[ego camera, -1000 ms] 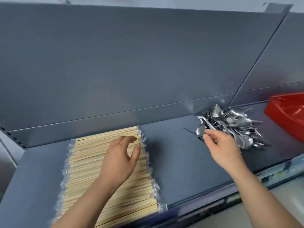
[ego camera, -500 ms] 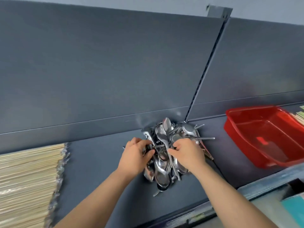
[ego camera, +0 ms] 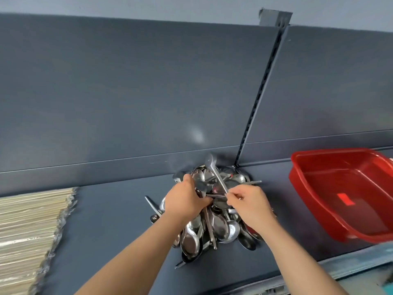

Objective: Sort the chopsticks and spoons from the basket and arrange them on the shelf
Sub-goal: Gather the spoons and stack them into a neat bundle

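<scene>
Pinching spoon [ego camera: 217,175], right hand [ego camera: 249,206], left hand [ego camera: 184,202] gripping spoons [ego camera: 221,226]

We are recording a dark grey shelf [ego camera: 110,220] carrying three items: plastic-wrapped chopsticks [ego camera: 27,231] lying in rows at left, steel spoons [ego camera: 214,231] heaping centrally near the back panel [ego camera: 127,103], and a red plastic basket [ego camera: 308,188] sitting at right.

In front of me: dark blue-grey metal back panel [ego camera: 127,92], second matching panel [ego camera: 340,81] to its right, split by a slotted dark metal upright [ego camera: 261,88] with a box cap on top. Pale grey painted wall [ego camera: 148,5] above both. Soft white glare spot [ego camera: 196,135] low on the first panel. Below, flat dark blue-grey metal shelf [ego camera: 110,209], paler front edge strip [ego camera: 350,265] nearest me.
</scene>
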Available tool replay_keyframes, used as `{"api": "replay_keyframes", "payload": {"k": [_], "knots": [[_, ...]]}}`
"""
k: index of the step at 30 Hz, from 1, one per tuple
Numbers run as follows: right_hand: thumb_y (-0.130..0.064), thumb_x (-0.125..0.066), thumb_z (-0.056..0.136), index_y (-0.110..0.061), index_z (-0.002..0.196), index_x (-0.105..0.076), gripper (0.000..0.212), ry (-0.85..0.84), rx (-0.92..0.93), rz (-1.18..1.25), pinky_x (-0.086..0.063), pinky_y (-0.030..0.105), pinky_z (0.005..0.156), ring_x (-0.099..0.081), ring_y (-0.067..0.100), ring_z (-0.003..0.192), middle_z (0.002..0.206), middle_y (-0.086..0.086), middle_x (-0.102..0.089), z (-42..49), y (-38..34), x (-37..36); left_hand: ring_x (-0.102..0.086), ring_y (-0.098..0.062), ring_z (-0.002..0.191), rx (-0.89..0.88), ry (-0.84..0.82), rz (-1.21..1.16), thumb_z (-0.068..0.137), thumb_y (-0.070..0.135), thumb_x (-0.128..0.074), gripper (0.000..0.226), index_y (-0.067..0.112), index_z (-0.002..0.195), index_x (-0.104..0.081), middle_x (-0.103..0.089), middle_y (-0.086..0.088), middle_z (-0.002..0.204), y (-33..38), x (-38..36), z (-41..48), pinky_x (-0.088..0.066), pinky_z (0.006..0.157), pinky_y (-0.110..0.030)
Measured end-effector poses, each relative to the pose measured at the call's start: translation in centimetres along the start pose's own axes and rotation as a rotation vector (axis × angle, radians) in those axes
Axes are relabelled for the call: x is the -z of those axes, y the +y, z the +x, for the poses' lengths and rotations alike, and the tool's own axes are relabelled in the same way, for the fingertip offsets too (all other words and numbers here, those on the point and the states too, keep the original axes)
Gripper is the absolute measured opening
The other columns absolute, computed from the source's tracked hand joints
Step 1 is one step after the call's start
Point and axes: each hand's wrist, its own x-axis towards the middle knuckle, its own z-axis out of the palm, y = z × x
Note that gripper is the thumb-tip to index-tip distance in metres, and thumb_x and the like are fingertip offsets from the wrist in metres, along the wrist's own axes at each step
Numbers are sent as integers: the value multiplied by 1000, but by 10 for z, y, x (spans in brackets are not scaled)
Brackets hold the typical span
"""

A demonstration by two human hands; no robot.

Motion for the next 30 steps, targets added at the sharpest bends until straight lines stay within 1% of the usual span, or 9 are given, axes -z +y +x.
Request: {"api": "replay_keyframes", "payload": {"k": [4, 9, 11, 13, 18, 22, 25, 28, 30], "knots": [[-14, -64, 85, -22, 74, -74, 17, -20, -2, 22, -54, 26, 66, -69, 13, 72, 72, -7, -72, -4, 12, 5, -59, -18, 68, 52, 4, -235, 78, 21, -67, 32, 17, 101, -45, -60, 3, 78, 2, -2, 4, -40, 51, -28], [-13, -65, 86, -22, 78, -75, 16, -56, 89, 111, -44, 12, 61, -62, 1, 64, 72, -9, -72, -8, 12, 4, -65, -22, 67, 111, 79, -619, 89, 11, -57, 6, 8, 93, -54, -68, -2, 75, -13, 15, 4, -48, 52, -27], [-12, -66, 85, -24, 77, -75, 17, -72, 154, 131, -41, 9, 59, -57, -2, 58, 69, -11, -70, -12, 7, -1, -71, -18, 67, 150, 15, -938, 96, 5, -48, 11, 6, 97, -59, -73, -5, 75, -14, 21, -2, -54, 52, -26], [-10, -66, 85, -23, 76, -75, 18, -77, 225, 121, -41, 9, 56, -53, -1, 54, 63, -13, -66, -15, 3, -9, -73, -21, 71, 197, -19, -1077, 99, 3, -43, 18, 2, 100, -60, -73, -12, 84, -13, 25, -6, -56, 55, -27], [-18, -68, 86, -27, 99, -78, 18, -16, 389, -96, -44, 11, 60, -57, 1, 63, 70, -24, -58, -15, -2, -24, -69, -38, 89, 280, -124, -1367, 95, 10, -40, 27, -6, 110, -55, -70, -23, 98, -18, 35, -4, -56, 84, -52], [-24, -63, 92, -28, 113, -72, 23, -94, 473, -186, -51, 22, 67, -60, 3, 70, 80, -23, -58, -14, -3, -28, -72, -29, 80, 182, -124, -1264, 95, 27, -59, 22, 13, 112, -52, -69, -16, 92, -27, 37, -7, -60, 71, -40], [-30, -57, 96, -29, 121, -67, 28, -189, 470, -132, -46, 13, 72, -58, 1, 79, 88, -18, -57, -12, -2, -26, -72, -26, 73, 144, -39, -1198, 98, 21, -54, 8, 20, 105, -50, -66, -14, 84, -35, 35, -6, -59, 61, -33], [-30, -53, 97, -26, 124, -64, 30, -80, 346, -165, -42, 5, 76, -58, -1, 82, 103, -15, -57, 1, 8, -13, -67, -24, 62, 175, 32, -1128, 100, 20, -50, 15, 12, 87, -49, -56, -7, 69, -46, 34, -4, -56, 52, -30], [-31, -58, 94, -24, 121, -66, 29, -8, 272, -299, -44, 12, 76, -57, 1, 80, 107, -12, -56, 11, 14, -3, -62, -19, 57, 207, 19, -1071, 99, 23, -51, 22, 12, 81, -46, -51, -4, 65, -51, 30, -4, -53, 49, -28]]}}
